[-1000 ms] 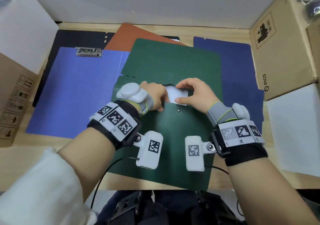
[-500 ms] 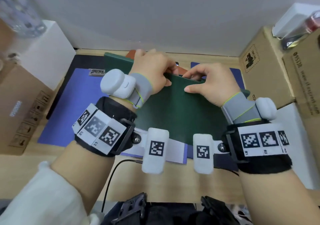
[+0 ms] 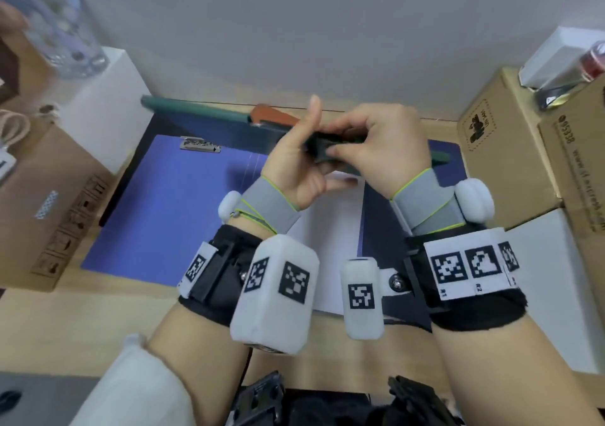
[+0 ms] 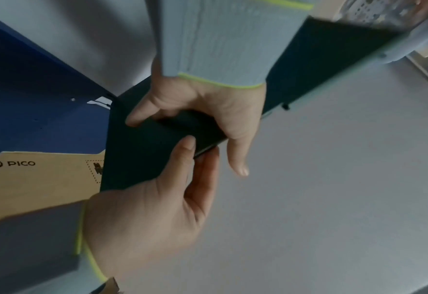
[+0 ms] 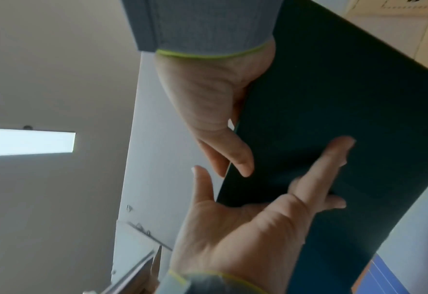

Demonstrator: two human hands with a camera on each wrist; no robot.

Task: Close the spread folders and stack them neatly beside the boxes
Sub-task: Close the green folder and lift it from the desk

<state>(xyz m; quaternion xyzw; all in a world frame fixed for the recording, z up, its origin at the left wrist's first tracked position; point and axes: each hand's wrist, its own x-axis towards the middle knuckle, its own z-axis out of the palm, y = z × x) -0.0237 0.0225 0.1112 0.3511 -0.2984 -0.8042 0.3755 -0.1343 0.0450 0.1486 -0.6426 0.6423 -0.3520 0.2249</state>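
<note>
The dark green flat plastic folder (image 3: 209, 116) is held lifted above the light wooden desk (image 3: 157, 327), seen nearly edge-on in the head view, w/ its far end reaching toward the white box at the left (image 3: 108, 104). It is gripped near its right end by both hands. The left hand (image 3: 294, 170) is turned palm-up under the folder, thumb raised; in the left wrist view its thumb (image 4: 182, 157) is pressed on the folder's face and the fingers are curled behind the edge, so the folder is pinched. The right hand (image 3: 383, 144) comes over the top; its thumb and fingers are clamped on the same edge. In the right wrist view the right hand's fingers (image 5: 333, 157) are laid flat on the green face.

Below, on the desk, an open blue plastic folder w/ a metal clip (image 3: 163, 203) is spread flat, a white sheet of paper (image 3: 330, 249) resting on it. A dark navy folder (image 3: 445, 160) lies to the right, approx. touching the brown cardboard box printed w/ a small logo (image 3: 491, 150). An orange-brown folder corner (image 3: 271, 114) is seen just behind the green one. Another brown cardboard box (image 3: 49, 196) sits at the left edge of the desk.
</note>
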